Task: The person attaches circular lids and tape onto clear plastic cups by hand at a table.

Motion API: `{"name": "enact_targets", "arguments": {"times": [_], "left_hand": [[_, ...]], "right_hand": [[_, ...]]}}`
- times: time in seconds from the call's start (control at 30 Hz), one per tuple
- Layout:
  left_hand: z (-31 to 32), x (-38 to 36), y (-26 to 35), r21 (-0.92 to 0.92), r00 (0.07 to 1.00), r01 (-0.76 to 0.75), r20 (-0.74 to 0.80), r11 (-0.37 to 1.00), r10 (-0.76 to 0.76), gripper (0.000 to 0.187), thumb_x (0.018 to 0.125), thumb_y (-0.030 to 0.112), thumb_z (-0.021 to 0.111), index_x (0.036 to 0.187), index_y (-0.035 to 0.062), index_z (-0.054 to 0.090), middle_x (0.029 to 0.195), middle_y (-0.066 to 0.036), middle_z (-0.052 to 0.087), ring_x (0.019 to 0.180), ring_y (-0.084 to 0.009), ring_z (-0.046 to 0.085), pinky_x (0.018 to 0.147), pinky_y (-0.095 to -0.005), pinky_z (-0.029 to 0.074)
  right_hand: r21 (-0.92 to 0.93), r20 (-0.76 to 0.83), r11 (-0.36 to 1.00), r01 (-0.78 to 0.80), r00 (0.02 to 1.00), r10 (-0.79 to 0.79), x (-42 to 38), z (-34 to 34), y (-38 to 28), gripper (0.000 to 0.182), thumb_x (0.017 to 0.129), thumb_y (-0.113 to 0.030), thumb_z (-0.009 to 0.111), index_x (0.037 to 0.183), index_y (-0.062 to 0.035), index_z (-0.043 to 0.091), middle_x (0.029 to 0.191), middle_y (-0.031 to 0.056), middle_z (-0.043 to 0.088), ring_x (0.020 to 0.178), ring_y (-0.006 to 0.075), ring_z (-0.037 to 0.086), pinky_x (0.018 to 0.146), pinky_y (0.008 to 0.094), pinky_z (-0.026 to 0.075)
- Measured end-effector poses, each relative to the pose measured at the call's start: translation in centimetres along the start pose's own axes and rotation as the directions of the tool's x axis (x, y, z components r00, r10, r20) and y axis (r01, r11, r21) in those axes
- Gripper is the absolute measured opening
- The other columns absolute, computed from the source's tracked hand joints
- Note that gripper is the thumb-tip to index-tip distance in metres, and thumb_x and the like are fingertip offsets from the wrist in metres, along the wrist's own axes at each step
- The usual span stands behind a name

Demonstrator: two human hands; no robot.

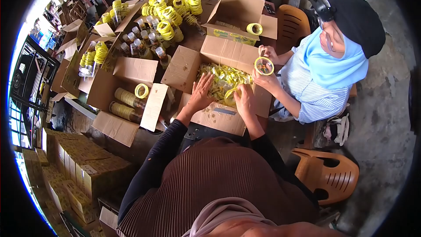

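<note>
In the head view, my left hand (202, 93) is at the left side of an open cardboard box (230, 49), its fingers stretched out and holding nothing. A loose heap of yellow and clear plastic strips (223, 78) fills the box. My right hand (244, 100) is closed at the box's near right corner, on the edge of a yellow ring (229, 98) that lies partly among the strips. The fingertips cover part of the ring. Across the corner, a co-worker's hands (268, 79) hold a clear round container with a yellow rim (264, 66).
Left of me, another open box (151, 105) contains stacks of rings. Dark-filled bottles (139, 44) and bundled yellow rings (169, 13) stand at the back left. Another box (237, 6) is at the back. The co-worker (315, 74) sits at my right, near an orange chair (326, 175).
</note>
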State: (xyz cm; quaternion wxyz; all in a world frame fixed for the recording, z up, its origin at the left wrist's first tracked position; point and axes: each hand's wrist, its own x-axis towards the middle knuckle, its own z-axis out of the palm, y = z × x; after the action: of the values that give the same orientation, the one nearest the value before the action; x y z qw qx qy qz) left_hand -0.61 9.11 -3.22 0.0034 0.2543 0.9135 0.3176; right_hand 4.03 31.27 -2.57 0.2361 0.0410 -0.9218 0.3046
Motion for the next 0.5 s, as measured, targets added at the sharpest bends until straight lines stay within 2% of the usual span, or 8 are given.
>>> {"name": "enact_targets", "arguments": {"times": [0.03, 0.07, 0.2, 0.23, 0.3, 0.4, 0.43, 0.5], "left_hand": [[0.2, -0.1, -0.4, 0.056, 0.995, 0.033, 0.095, 0.998, -0.038, 0.089, 0.074, 0.027, 0.078, 0.15, 0.0143, 0.034, 0.154, -0.013, 0.034, 0.147, -0.0318, 0.022, 0.111, -0.0707, 0.015], [0.4, -0.2, -0.8, 0.133, 0.916, 0.181, 0.337, 0.975, -0.216, 0.084, 0.08, 0.028, 0.073, 0.151, 0.0131, 0.032, 0.155, -0.011, 0.034, 0.148, -0.0327, 0.018, 0.108, -0.0744, 0.013], [2.3, -1.4, -1.8, 0.05, 0.987, 0.143, 0.07, 0.988, -0.146, 0.071, 0.083, 0.029, 0.07, 0.146, 0.0114, 0.041, 0.155, -0.01, 0.033, 0.148, -0.0334, 0.019, 0.108, -0.0755, 0.011], [2.4, -1.5, -2.0, 0.05, 0.986, 0.143, 0.075, 0.988, -0.146, 0.071, 0.083, 0.029, 0.07, 0.146, 0.0114, 0.041, 0.155, -0.01, 0.033, 0.148, -0.0334, 0.019, 0.108, -0.0755, 0.011], [2.5, -1.4, -2.1, 0.102, 0.957, 0.185, 0.208, 0.977, -0.203, 0.067, 0.084, 0.028, 0.07, 0.144, 0.0103, 0.044, 0.154, -0.011, 0.036, 0.148, -0.0329, 0.02, 0.109, -0.0739, 0.01], [2.5, -2.0, -1.2, 0.109, 0.997, 0.074, 0.018, 0.991, -0.076, 0.063, 0.084, 0.026, 0.07, 0.141, 0.0124, 0.048, 0.15, -0.009, 0.043, 0.146, -0.0318, 0.025, 0.11, -0.0729, 0.011], [2.4, -1.9, -1.0, 0.109, 0.997, 0.076, 0.023, 0.991, -0.079, 0.063, 0.084, 0.026, 0.07, 0.141, 0.0124, 0.048, 0.15, -0.009, 0.043, 0.146, -0.0318, 0.025, 0.11, -0.0729, 0.011], [2.0, -1.6, -0.7, 0.102, 0.964, 0.14, 0.213, 0.985, -0.159, 0.067, 0.081, 0.027, 0.074, 0.141, 0.0164, 0.049, 0.148, -0.007, 0.045, 0.143, -0.0311, 0.031, 0.11, -0.0706, 0.017]], "right_hand": [[0.002, 0.03, 1.0, -0.024, 0.999, 0.024, -0.4, -0.1, 0.4, 0.021, 0.081, -0.013, 0.07, 0.096, -0.0068, 0.055, 0.093, 0.0129, 0.061, 0.088, 0.0337, 0.062, 0.071, 0.044, 0.05], [-0.008, 0.206, 0.993, -0.119, 0.971, 0.118, -0.9, -0.5, 1.0, 0.019, 0.083, -0.013, 0.069, 0.096, -0.0063, 0.056, 0.093, 0.0135, 0.062, 0.088, 0.0345, 0.062, 0.072, 0.0438, 0.05], [0.064, -0.036, 0.991, -0.122, 0.992, 0.124, -2.2, -1.2, 1.3, 0.017, 0.085, -0.014, 0.068, 0.097, -0.0072, 0.057, 0.092, 0.0134, 0.062, 0.086, 0.0364, 0.062, 0.072, 0.0446, 0.05], [0.064, -0.036, 0.99, -0.126, 0.991, 0.129, -2.6, -1.2, 1.7, 0.017, 0.085, -0.014, 0.068, 0.097, -0.0072, 0.057, 0.092, 0.0134, 0.062, 0.086, 0.0364, 0.062, 0.072, 0.0446, 0.05], [-0.01, 0.18, 0.99, -0.138, 0.974, 0.138, -2.9, -1.8, 2.1, 0.017, 0.086, -0.015, 0.067, 0.097, -0.0068, 0.057, 0.092, 0.0137, 0.061, 0.085, 0.0367, 0.061, 0.071, 0.0448, 0.05], [0.035, 0.068, 0.983, -0.18, 0.982, 0.177, -2.4, -2.7, 0.8, 0.016, 0.087, -0.015, 0.066, 0.096, -0.0066, 0.057, 0.092, 0.0139, 0.061, 0.084, 0.0366, 0.061, 0.07, 0.0452, 0.049], [0.065, -0.011, 0.975, -0.212, 0.977, 0.213, -2.3, -2.9, 0.5, 0.015, 0.088, -0.015, 0.066, 0.096, -0.0065, 0.057, 0.092, 0.0137, 0.061, 0.084, 0.0365, 0.061, 0.069, 0.0451, 0.049], [0.033, 0.061, 0.978, -0.205, 0.977, 0.203, -2.3, -3.0, 1.0, 0.014, 0.088, -0.014, 0.066, 0.095, -0.006, 0.057, 0.091, 0.0134, 0.062, 0.084, 0.0363, 0.061, 0.069, 0.045, 0.049]]}}
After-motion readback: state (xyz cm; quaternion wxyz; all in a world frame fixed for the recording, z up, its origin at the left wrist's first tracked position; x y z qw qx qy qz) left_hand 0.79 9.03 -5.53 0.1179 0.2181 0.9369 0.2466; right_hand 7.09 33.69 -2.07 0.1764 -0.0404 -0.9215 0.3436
